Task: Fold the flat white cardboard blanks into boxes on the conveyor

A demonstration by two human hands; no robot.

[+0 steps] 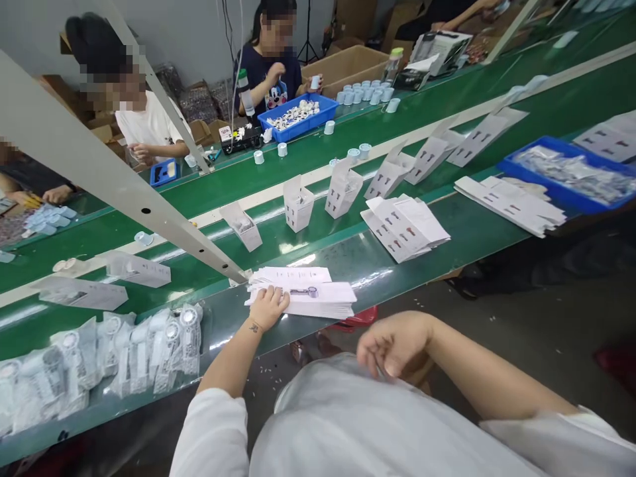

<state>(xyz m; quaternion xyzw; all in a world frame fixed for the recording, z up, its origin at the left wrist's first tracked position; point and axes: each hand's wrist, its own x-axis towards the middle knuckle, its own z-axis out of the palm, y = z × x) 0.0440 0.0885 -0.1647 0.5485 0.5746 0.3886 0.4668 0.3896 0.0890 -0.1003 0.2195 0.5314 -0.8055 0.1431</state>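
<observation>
From where I stood, I counted two hands, three stacks of printed sheets and two large blue trays. Six cartons sat in a row, and about eight bags lay bunched, too overlapped to count surely.

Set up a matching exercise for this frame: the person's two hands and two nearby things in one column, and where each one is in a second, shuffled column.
Things:
1. Left hand
2. Right hand
3. Bagged items
4. Upright white carton

Places:
A. Standing on the belt beyond the stack
B. Raised over the person's grey top, off the belt
C. Resting on a stack of white printed cards
D. Lying in a row on the green belt, left of the stack

Pairs: 1-C, 2-B, 3-D, 4-A
</observation>
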